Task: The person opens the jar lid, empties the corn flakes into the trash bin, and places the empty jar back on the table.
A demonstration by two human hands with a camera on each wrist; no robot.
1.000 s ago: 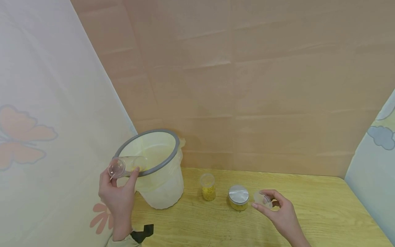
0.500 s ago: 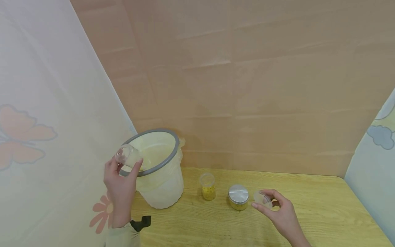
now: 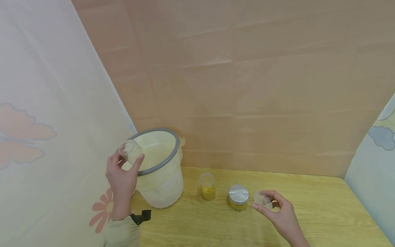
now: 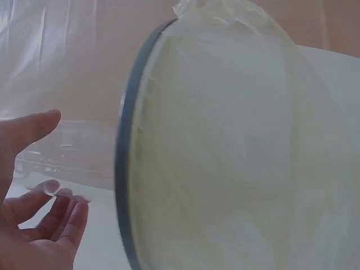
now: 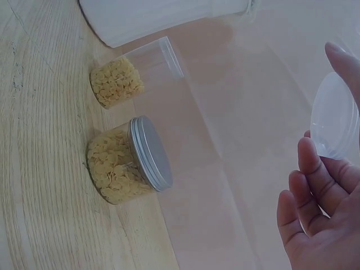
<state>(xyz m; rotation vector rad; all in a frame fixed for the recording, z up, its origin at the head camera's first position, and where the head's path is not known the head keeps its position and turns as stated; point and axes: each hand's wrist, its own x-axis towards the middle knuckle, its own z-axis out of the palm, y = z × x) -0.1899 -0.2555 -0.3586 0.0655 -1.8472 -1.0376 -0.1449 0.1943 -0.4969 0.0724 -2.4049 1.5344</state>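
Note:
My left hand [image 3: 121, 175] grips a clear plastic jar [image 3: 130, 151] between thumb and fingers over the near left rim of the bin [image 3: 165, 192]. The jar is tipped, its base up toward me and its other end down in the bin's opening. No yellow pieces show inside it. In the left wrist view the jar [image 4: 67, 149] passes behind the bin's grey rim [image 4: 126, 140]. My right hand [image 3: 279, 211] pinches a clear round lid [image 5: 334, 118] above the table, just right of a silver-lidded jar [image 3: 238, 197] of yellow flake-like pieces.
Another clear jar [image 3: 208, 188], partly filled with yellow pieces, stands upright between the bin and the silver-lidded jar. A yellowish liner covers the bin. Behind the wooden table [image 3: 324, 206] hangs a brown sheet [image 3: 262, 85], and a pale printed sheet [image 3: 61, 85] is at the left.
The left hand has moved up and slightly right, tipping the jar more steeply into the bin. Yellow pieces seen near its mouth earlier no longer show. The right hand has stayed in place.

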